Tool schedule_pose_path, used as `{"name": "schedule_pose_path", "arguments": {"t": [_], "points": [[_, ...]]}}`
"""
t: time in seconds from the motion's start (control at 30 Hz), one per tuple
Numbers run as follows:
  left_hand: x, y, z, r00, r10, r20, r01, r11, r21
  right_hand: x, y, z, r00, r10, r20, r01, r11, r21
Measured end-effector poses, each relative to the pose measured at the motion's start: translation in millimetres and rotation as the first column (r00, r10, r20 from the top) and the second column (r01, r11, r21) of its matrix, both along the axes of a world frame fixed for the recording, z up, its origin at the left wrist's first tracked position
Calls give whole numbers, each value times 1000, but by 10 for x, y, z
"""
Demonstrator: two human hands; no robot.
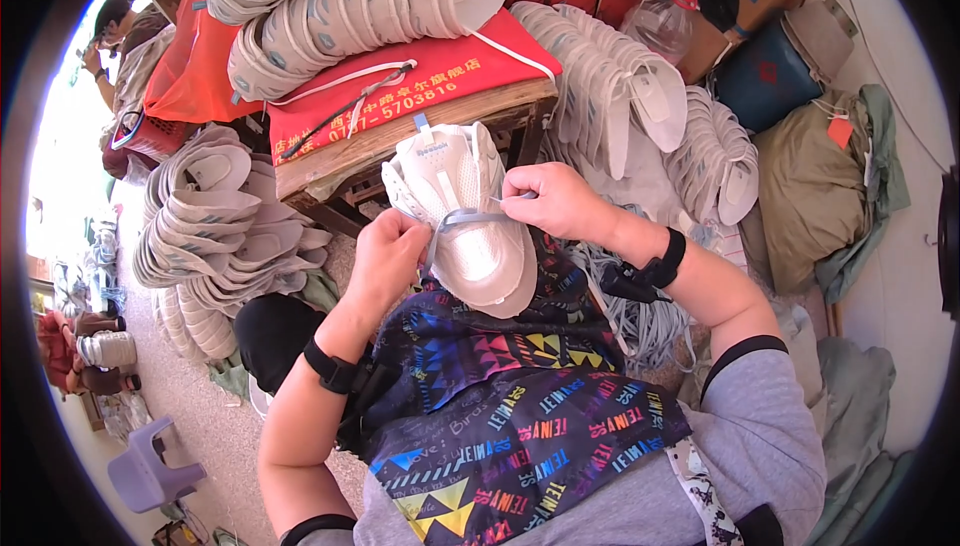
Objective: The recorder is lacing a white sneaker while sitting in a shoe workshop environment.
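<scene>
A white shoe upper with a mesh tongue rests against my lap, its toe pointing toward me. A flat grey shoelace runs across its front. My left hand is closed in a pinch at the upper's left edge, on the lace. On the other side my right hand pinches the lace near the eyelet row; its fingertips partly hide the end. A patterned dark apron covers my lap under the upper.
A wooden bench with a red cloth bears stacked shoe uppers. More stacks lie left, others right. Loose grey laces hang beside my right arm. A purple stool and another person are at left.
</scene>
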State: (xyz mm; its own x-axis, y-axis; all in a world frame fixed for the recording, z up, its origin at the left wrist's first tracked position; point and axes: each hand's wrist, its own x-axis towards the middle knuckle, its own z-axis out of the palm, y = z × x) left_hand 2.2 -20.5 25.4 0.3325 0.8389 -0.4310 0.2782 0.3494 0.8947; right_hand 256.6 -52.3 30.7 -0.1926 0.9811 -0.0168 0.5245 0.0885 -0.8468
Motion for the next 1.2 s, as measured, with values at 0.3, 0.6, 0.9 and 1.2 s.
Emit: {"name": "schedule_pose_path", "arguments": {"t": [0.3, 0.6, 0.9, 1.2], "points": [[129, -87, 290, 537, 34, -843, 710, 522, 473, -86, 77, 142, 973, 37, 229, -61, 993, 100], [10, 158, 564, 519, -52, -853, 855, 16, 519, -202, 199, 248, 754, 98, 649, -375, 876, 304], [-54, 310, 519, 568, -255, -782, 823, 170, 542, -216, 412, 403, 693, 252, 676, -611, 702, 364], [7, 255, 396, 604, -136, -785, 794, 180, 580, -167, 635, 485, 545, 558, 626, -715, 699, -1]]}}
